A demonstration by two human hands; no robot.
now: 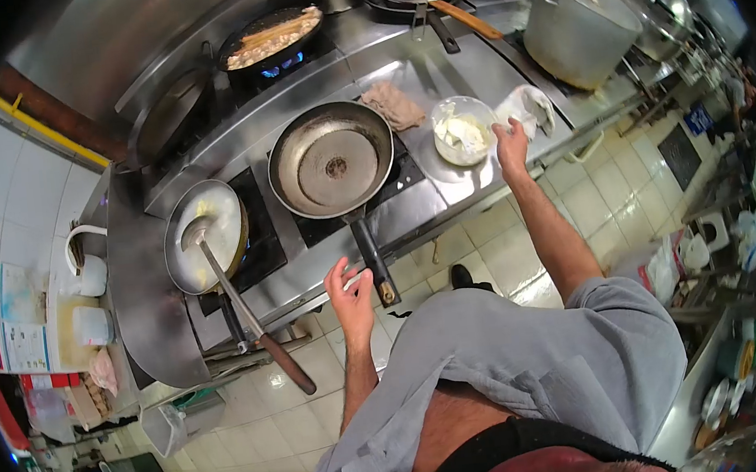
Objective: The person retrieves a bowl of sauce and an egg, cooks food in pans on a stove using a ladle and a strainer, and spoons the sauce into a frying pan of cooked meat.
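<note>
Seemingly for reach, a black pan handle (371,257) overhangs the steel stove (500,69) edge; left hand (350,297) half-open, empty (right hand (512,145) bent, hold unclear)

Bright; fisheye bowing, black corners; glare on steel counter (457,185); right edge soft.

A scorched frying pan (332,154) sits upright near a bowl (456,157) of pale chunks (463,131).

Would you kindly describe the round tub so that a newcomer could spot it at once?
On the steel stove, find the empty frying pan near the picture's middle. To its right, beside the right hand, stands the round tub. Unlike that pan and the brownish cloth nearby, it holds pale, creamy contents.
</note>
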